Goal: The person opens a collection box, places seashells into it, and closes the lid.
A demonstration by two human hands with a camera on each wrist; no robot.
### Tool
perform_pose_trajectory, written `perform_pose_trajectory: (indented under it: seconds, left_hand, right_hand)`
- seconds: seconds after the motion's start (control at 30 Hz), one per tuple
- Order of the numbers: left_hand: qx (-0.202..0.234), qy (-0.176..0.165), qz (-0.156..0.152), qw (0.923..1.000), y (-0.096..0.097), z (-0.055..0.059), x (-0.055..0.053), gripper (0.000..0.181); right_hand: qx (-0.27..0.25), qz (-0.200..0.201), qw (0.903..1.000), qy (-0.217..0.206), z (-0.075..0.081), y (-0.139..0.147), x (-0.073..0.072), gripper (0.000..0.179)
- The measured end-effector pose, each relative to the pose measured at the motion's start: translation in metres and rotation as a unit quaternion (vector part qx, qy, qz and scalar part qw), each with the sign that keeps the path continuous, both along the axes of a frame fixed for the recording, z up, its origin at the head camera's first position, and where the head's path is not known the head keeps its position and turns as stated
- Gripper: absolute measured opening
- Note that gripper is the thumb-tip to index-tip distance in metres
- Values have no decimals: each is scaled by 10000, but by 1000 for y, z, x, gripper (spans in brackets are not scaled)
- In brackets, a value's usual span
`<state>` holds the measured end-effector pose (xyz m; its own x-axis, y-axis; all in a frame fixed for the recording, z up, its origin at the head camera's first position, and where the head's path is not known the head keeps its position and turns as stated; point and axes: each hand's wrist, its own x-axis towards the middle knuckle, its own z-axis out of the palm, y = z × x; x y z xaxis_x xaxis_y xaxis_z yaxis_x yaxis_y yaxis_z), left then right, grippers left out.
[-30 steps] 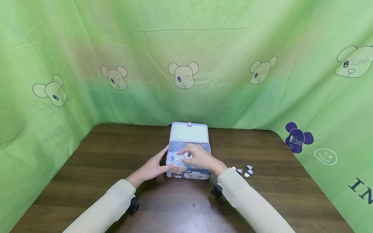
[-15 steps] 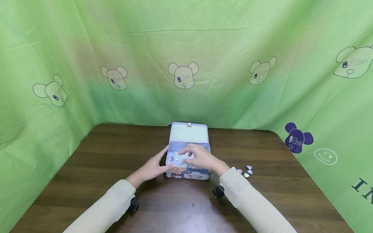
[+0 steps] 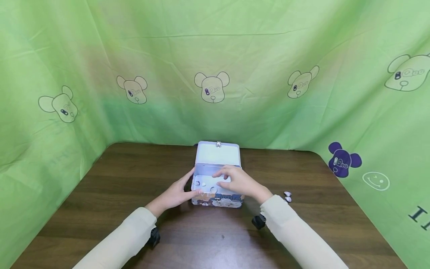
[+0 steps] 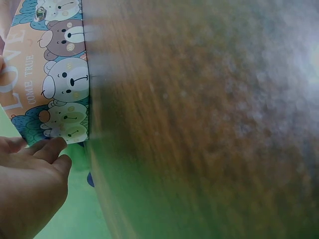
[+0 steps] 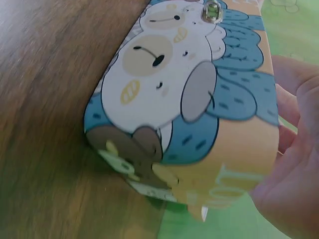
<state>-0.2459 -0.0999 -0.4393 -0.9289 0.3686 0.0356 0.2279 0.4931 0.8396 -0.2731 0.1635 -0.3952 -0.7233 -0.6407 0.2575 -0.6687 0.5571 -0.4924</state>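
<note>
An open tin box [image 3: 218, 200] printed with cartoon bears stands in the middle of the table, its lid [image 3: 218, 154] tipped up at the back. My left hand [image 3: 177, 192] rests against the box's left front corner, thumb on the front and fingers along the side; the left wrist view has those fingertips [image 4: 52, 148] touching the printed wall [image 4: 55, 74]. Over the right half of the box hovers my right hand [image 3: 239, 183], fingers relaxed and nothing visible in them. Small pale pebbles [image 3: 197, 183] lie inside. The right wrist view is filled by the box front [image 5: 189, 99], with the right hand [image 5: 294, 164] behind it.
A few more pebbles [image 3: 287, 196] lie on the dark wooden table [image 3: 127, 186] just right of my right sleeve. Green cloth with bear prints [image 3: 211, 87] walls in the back and both sides. Black wrist mounts [image 3: 153, 236] sit under each forearm.
The right hand let a pale pebble go inside the box and slid right and slightly back. Its sleeve now hides some of the table pebbles. The left hand stayed put.
</note>
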Motion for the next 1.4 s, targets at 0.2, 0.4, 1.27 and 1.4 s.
perform_pose_trajectory:
  seconds: [0.2,0.4,1.27,1.4]
  left_hand:
    - [37,32,4,10000,0,0,0,91]
    - [20,92,17,10000,0,0,0,90]
    - [-28,81,16,10000,0,-2,1,93]
    - [1,91,2,10000,1,-1,2,92]
  right_hand:
    - [86,-212,9997,88,3,13,3,25]
    - [-15,-354,9994,-25,6,29,6,26]
    - [211,-1199,9921,309,-2,115,27,21]
    - [267,-1262,9913,250,-6,124,30,21]
